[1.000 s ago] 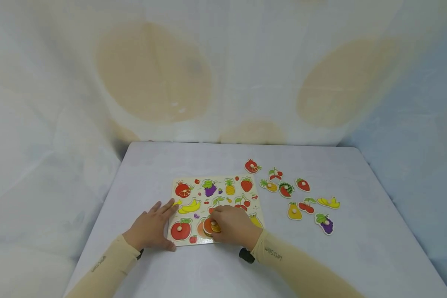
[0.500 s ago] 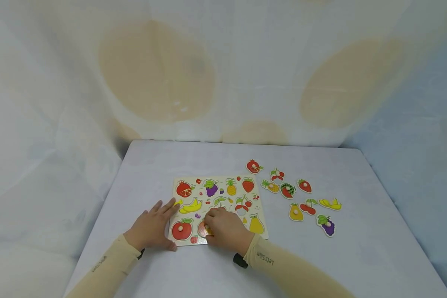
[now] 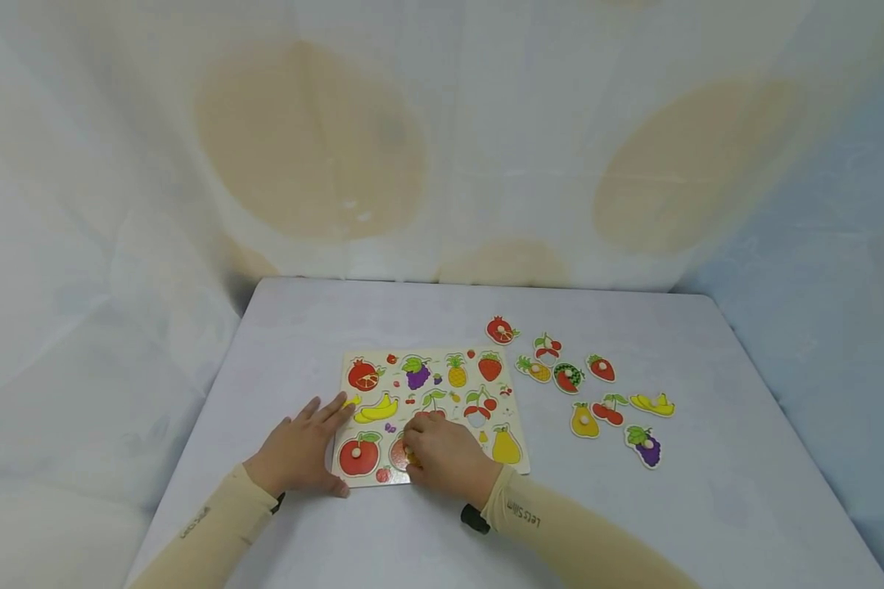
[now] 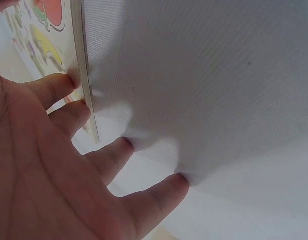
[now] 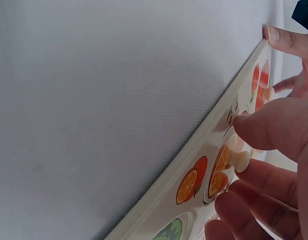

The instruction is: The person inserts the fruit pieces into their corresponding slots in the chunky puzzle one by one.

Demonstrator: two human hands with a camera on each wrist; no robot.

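A fruit puzzle board (image 3: 408, 414) lies flat on the table. My left hand (image 3: 302, 450) rests at its left edge with fingers spread. In the left wrist view, two fingertips (image 4: 76, 80) touch the board's edge and two others rest on the cloth. My right hand (image 3: 449, 454) is over the board's front middle. Its thumb and fingers close around the orange piece (image 5: 225, 156), which has a pale knob (image 5: 240, 161); the index fingertip is right at the knob and the thumb at the piece's edge. The apple piece (image 3: 358, 458) sits in its slot at the front left.
Several loose knobbed pieces lie right of the board, including a pomegranate (image 3: 501, 330), pineapple (image 3: 538, 371), watermelon (image 3: 568, 378), strawberry (image 3: 601, 368), pear (image 3: 584, 421), bananas (image 3: 651, 403) and grapes (image 3: 644, 447). A pale curtain (image 3: 442, 147) rises behind the table.
My right hand has shifted slightly left and lowered with the orange piece onto the board, uncovering the printed pear. Over the last half second it has barely moved. My left hand has stayed put.
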